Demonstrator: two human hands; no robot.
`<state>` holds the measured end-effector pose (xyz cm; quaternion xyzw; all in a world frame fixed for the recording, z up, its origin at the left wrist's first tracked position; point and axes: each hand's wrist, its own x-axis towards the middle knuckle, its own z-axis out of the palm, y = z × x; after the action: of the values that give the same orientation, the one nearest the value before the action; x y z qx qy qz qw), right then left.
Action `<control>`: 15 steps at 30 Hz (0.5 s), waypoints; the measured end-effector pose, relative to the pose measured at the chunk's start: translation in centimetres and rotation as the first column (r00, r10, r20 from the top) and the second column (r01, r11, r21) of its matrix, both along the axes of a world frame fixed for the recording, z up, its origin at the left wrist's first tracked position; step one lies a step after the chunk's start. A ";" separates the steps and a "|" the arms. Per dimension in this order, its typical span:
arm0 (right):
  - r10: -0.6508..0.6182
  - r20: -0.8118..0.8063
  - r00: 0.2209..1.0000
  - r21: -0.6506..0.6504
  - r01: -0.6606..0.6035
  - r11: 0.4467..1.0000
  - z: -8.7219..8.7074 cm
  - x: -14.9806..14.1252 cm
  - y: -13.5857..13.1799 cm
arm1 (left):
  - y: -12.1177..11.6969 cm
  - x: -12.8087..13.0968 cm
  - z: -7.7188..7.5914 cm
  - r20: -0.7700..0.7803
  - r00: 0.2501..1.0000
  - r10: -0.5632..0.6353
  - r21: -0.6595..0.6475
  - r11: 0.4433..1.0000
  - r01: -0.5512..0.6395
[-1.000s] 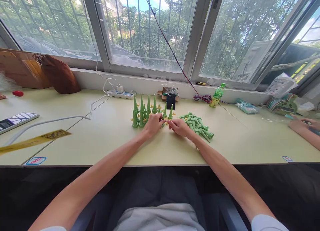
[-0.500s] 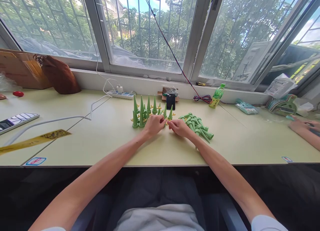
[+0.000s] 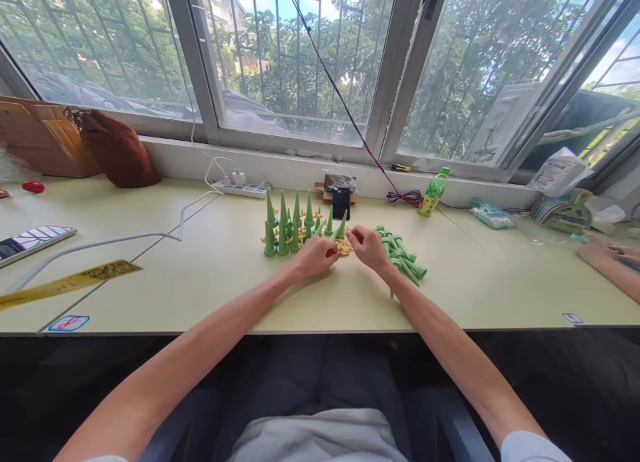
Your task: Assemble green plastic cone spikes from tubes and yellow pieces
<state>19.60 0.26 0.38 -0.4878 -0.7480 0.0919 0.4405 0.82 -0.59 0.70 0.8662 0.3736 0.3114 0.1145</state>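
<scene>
Several green plastic cones (image 3: 284, 230) stand upright in a cluster on the pale desk (image 3: 210, 275). To their right, more green cones (image 3: 407, 261) lie in a loose pile. Small yellow pieces (image 3: 344, 248) lie between the two groups. My left hand (image 3: 315, 256) rests in front of the standing cones, fingers curled shut beside the yellow pieces. My right hand (image 3: 371, 247) sits at the left edge of the lying pile, fingers curled and pinched. What either hand holds is hidden.
A black phone (image 3: 341, 202), a power strip (image 3: 242, 189) with a white cable, and a green bottle (image 3: 434, 191) stand along the windowsill. A brown bag (image 3: 119, 157), a flat device (image 3: 34, 238) and a yellow tape (image 3: 65, 283) lie left. Another person's hand (image 3: 606, 257) works far right.
My right hand has moved up and right to the lying cones. My left hand has slid slightly right and nearer. The yellow pieces now show between them.
</scene>
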 end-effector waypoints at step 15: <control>-0.356 0.360 0.863 0.010 0.378 0.926 -0.3 1.9 1.0 | 0.4 -0.2 -0.3 -0.073 0.992 0.102 -0.049 0.993 -0.105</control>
<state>21.52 1.22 0.08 -0.6428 -0.7054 -0.0603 0.2926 0.57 -0.20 0.37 0.8528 0.4299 0.2765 0.1077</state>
